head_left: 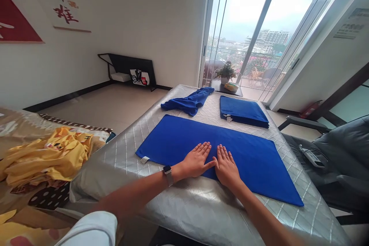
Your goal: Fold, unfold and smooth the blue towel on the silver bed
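A large blue towel (253, 157) lies spread flat across a table with a silver quilted cover (121, 157). My left hand (197, 159), with a watch on its wrist, lies flat on the towel's near edge, fingers stretched out. Beside it my right hand (226, 165) also presses flat on the towel, fingers together and extended. The two hands nearly touch at the middle of the towel. Neither hand holds anything.
At the table's far side lie a crumpled blue towel (188, 102) and a stack of folded blue towels (243, 111). Yellow clothing (49, 155) sits on a bed at left. A dark chair with a remote (313, 157) stands at right. A potted plant (226, 72) stands by the glass door.
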Tool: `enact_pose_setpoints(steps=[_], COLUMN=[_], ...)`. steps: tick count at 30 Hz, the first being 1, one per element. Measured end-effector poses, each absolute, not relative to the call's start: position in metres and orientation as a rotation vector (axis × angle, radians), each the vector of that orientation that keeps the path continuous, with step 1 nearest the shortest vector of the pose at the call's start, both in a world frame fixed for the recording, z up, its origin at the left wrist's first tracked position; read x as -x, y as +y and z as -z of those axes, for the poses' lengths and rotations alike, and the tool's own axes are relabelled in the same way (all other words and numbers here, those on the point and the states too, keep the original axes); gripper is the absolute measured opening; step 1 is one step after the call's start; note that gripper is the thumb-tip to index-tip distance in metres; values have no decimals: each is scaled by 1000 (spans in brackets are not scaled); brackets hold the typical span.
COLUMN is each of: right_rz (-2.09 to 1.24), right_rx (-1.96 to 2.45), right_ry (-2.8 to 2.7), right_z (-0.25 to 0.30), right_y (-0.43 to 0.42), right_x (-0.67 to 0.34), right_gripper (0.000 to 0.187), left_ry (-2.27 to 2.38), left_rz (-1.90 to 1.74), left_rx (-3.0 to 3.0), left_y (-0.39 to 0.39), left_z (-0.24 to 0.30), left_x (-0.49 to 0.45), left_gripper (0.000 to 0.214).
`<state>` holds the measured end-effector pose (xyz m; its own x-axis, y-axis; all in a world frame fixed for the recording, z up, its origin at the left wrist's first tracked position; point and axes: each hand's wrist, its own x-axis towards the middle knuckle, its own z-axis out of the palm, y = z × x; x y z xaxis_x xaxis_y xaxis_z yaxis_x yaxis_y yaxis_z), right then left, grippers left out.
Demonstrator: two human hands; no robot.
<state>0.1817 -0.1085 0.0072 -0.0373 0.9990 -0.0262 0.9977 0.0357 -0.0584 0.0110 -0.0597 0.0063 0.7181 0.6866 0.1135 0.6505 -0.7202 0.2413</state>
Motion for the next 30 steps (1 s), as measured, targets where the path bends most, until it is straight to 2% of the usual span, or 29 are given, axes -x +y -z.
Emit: enact_pose_setpoints(steps=[5,12,15,21,25,30], right_rz=[-51,175,182,181,171,210], right_rx=[2304,2419,2427,2363,2480,2528], right_ry=[-2166,-1924,-1820,-1854,-1824,-1852], right_z=[-2,30,40,46,40,4], right_y=[-121,-161,-175,-185,-185,-164], right_x=[-227,-351,-391,-417,-418,-361], right_gripper=[68,75,79,79,76,72], left_ry=[1230,1771,1865,1881,1890,1813], left_rz=[-214,-200,-242,-212,-147,-292], left_rx=[-2679,-2444,-2402,-2396,-2373,-2414], left_y=[-52,-20,-13,-13,-11,-2], left_z=[-6,8,16,20,9,-19], left_x=[37,176,214,220,219,171], left_gripper=[86,90,91,92,87,81])
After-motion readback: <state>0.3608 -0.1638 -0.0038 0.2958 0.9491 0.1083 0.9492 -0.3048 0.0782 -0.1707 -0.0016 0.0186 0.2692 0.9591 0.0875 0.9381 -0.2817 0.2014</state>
